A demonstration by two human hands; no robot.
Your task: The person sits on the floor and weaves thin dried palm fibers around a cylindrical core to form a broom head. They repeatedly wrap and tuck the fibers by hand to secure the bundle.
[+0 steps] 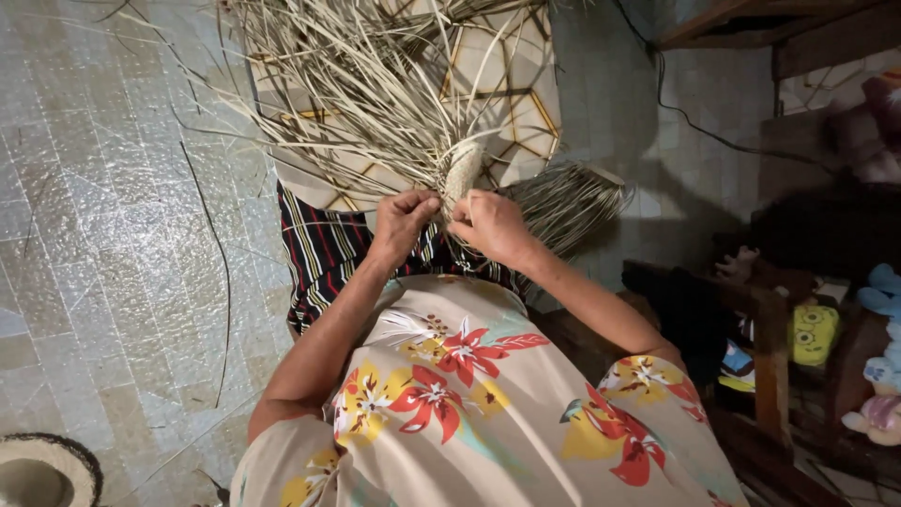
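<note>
Both hands meet at the narrow woven braid (462, 176) of pale straw, which stands just above the lap, over a striped cloth (324, 249). The left hand (402, 222) is closed, its fingertips pinching thin strands at the base of the braid; the right hand (490, 225) curls around the other side, fingers gripping strands close against the weave (the two thumbs nearly touch). From the braid's top the loose straw (366, 84) fans outward and upward, its tips reaching the top edge of the view and spreading over a patterned mat (502, 75). A second bundle of darker straw (568, 202) lies just beside the right hand, pointing away to the right. To the left the tiled floor (103, 216) stretches wide, crossed only by a few stray strands, with the rim of a woven hat (47, 469) at the bottom left corner. To the right the room is tight: dark wooden furniture (770, 366) and soft toys (815, 333) crowd near the right elbow.
</note>
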